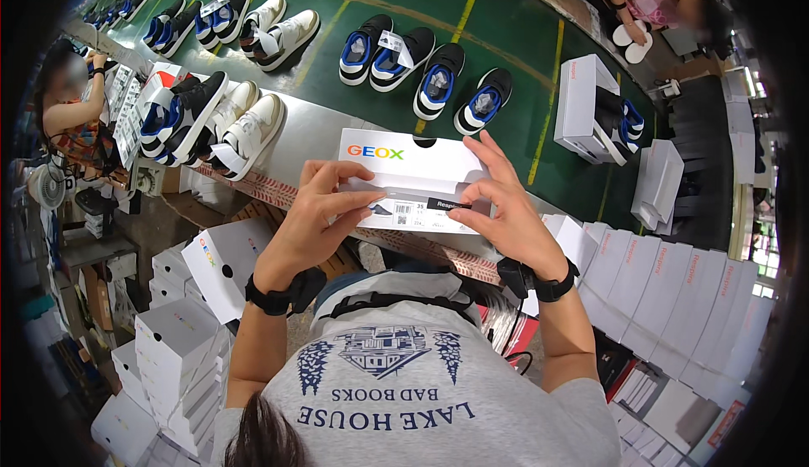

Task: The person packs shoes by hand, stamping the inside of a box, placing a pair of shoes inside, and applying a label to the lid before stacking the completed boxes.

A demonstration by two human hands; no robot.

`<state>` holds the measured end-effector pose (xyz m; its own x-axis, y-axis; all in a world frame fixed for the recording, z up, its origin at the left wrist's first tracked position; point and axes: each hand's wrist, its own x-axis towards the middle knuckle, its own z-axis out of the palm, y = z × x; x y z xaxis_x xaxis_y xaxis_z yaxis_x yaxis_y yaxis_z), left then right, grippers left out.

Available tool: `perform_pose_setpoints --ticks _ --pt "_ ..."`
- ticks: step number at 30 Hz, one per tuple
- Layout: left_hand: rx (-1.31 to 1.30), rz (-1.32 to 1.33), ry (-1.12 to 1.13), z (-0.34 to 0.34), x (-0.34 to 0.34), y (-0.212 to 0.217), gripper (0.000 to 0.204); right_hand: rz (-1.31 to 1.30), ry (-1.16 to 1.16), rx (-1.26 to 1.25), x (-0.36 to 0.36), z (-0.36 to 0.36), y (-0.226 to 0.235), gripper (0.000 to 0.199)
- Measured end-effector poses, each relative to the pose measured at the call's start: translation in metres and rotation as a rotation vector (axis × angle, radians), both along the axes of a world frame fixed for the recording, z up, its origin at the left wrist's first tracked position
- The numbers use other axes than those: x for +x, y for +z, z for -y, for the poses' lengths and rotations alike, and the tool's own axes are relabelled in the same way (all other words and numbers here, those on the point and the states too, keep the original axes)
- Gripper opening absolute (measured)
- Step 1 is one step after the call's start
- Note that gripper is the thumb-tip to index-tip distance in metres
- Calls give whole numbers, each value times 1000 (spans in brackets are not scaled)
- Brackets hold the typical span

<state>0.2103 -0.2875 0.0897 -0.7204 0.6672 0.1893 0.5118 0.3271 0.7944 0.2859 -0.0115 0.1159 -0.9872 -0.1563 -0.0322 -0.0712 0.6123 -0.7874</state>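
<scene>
Bright, sharp ctr; warped, dk edges

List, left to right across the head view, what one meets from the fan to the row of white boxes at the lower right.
Fan → nearer pair of white shoes → left hand → white shoebox held between the hands → right hand → row of white boxes.

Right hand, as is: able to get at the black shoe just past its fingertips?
Probably yes: nothing visible separates the right hand from the black shoe. But that hand is holding the white box, so it likely must let go first.
</scene>
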Motion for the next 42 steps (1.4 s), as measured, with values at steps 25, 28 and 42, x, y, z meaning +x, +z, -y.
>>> perform_pose_setpoints --ticks 25,28,42 --pt "-356 -559 -415 -66 64 -21 43 -281 -247 173 2 38 -37 47" --pt "-316 -568 -340 -59 61 -21 47 -259 -246 170 -2 36 -41 49" --pt "89 -115 338 25 -40 -15 98 -334 105 794 -28 44 -10 73"
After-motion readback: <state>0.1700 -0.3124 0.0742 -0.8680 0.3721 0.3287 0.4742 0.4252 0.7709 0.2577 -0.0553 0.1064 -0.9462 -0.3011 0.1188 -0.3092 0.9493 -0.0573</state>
